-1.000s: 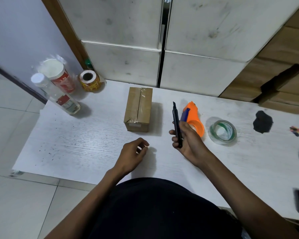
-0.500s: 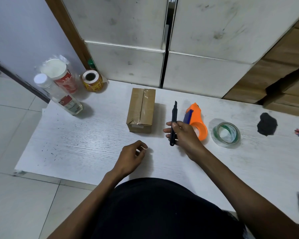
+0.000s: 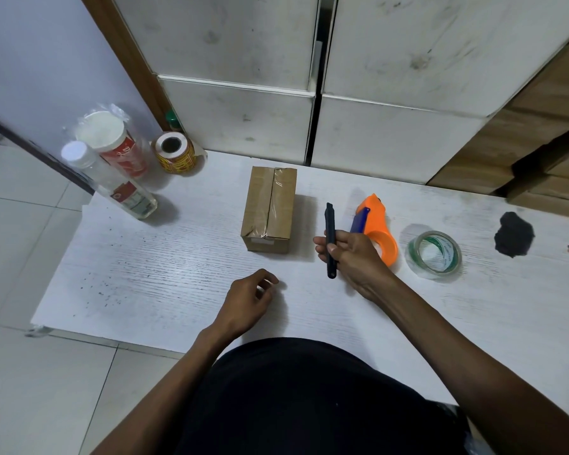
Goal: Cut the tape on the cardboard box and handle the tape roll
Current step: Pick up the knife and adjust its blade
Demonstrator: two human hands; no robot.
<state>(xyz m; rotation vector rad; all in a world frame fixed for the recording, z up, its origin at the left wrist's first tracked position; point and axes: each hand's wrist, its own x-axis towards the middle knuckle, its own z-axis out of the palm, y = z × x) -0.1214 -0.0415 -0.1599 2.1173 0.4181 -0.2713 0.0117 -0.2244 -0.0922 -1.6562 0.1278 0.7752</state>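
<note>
A small cardboard box [image 3: 270,208] stands mid-table, sealed with clear tape along its top seam. My right hand [image 3: 355,261] grips a black utility knife [image 3: 330,234] just right of the box, tip pointing away from me. A clear tape roll [image 3: 436,254] with green print lies flat on the table to the right. Between that roll and my hand lies an orange tape dispenser [image 3: 380,224]. My left hand [image 3: 247,300] rests on the table in front of the box, fingers loosely curled, holding nothing.
The white table [image 3: 145,274] carries two bottles [image 3: 119,178] and a yellow label roll [image 3: 174,152] at the back left. A black lump [image 3: 514,238] lies at the right. White cabinet doors [image 3: 243,93] and stacked cartons [image 3: 539,142] stand behind.
My right hand has carried the knife slightly left toward the box, then steadied. My left hand has hardly moved.
</note>
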